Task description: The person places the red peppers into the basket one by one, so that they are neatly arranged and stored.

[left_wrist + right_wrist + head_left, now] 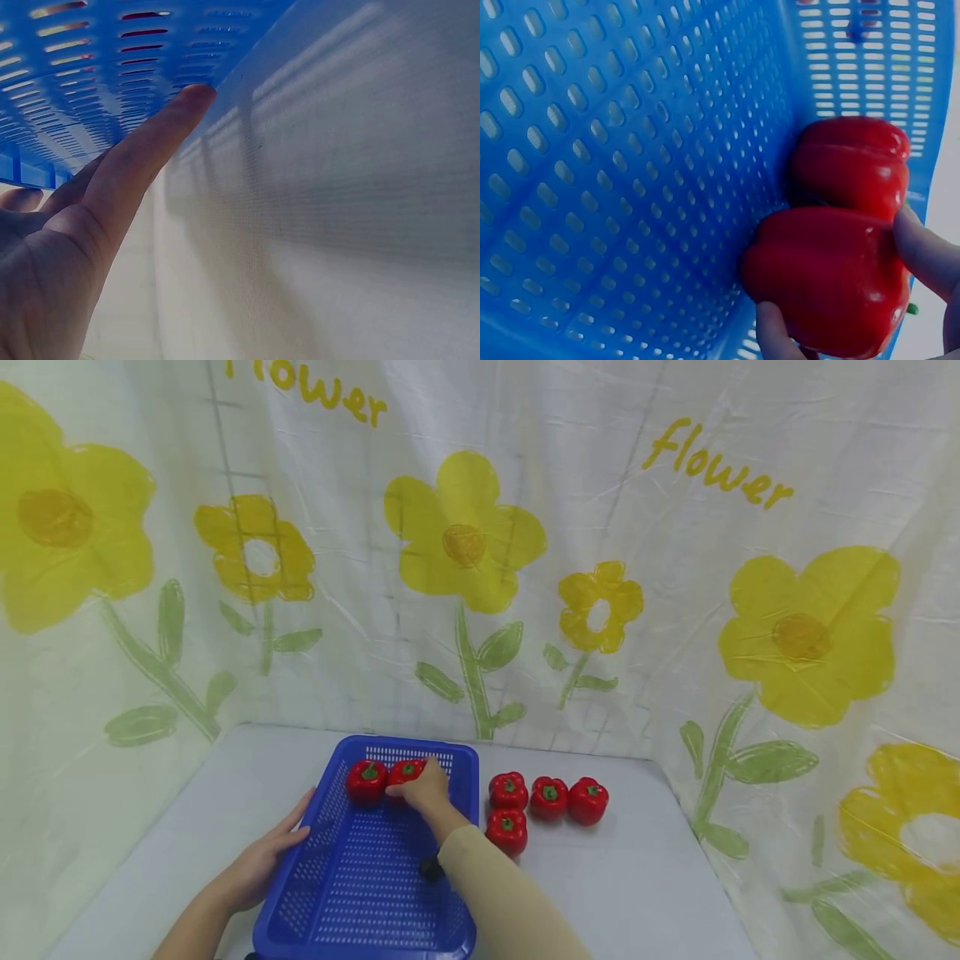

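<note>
red pepper (406, 772) — right hand (426, 790) fingers grip it in blue basket (360, 893).

left hand (258, 862): bare, no ring, glove or band showing; forearm uncovered where it enters view
right hand (423, 791): bare, short plain nails
right arm's long beige fabric sleeve (498, 897): smooth, unpatterned, ending at the wrist
small black object (430, 868): under the sleeve cuff, unclear what

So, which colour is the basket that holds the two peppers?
Blue. The basket shows best in the head view.
</note>
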{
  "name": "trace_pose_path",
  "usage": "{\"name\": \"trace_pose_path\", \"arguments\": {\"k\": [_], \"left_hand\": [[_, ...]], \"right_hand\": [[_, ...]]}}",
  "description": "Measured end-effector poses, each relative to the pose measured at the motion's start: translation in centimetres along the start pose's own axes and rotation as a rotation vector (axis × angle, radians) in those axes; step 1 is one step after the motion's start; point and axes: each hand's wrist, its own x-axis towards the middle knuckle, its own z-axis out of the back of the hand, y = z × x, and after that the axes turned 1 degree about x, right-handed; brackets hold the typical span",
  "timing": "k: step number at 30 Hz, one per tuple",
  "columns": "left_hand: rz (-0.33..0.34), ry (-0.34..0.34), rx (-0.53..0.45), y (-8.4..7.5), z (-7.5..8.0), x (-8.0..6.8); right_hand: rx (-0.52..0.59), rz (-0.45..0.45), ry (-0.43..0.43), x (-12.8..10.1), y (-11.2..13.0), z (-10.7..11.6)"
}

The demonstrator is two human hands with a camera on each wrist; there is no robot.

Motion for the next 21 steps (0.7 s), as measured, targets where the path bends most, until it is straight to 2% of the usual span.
{"name": "trace_pose_path", "arguments": {"k": [11,21], "left_hand": [[-0.001,-0.014,0.025,0.30,0.01,0.02],[-0.004,-0.014,0.020,0.28,-0.04,-0.03]], "right_hand": [[-0.004,-0.008,0.000,0.22,-0.29,-0.30],[0.008,0.003,0.019,0.13,0.09,0.53]]}}
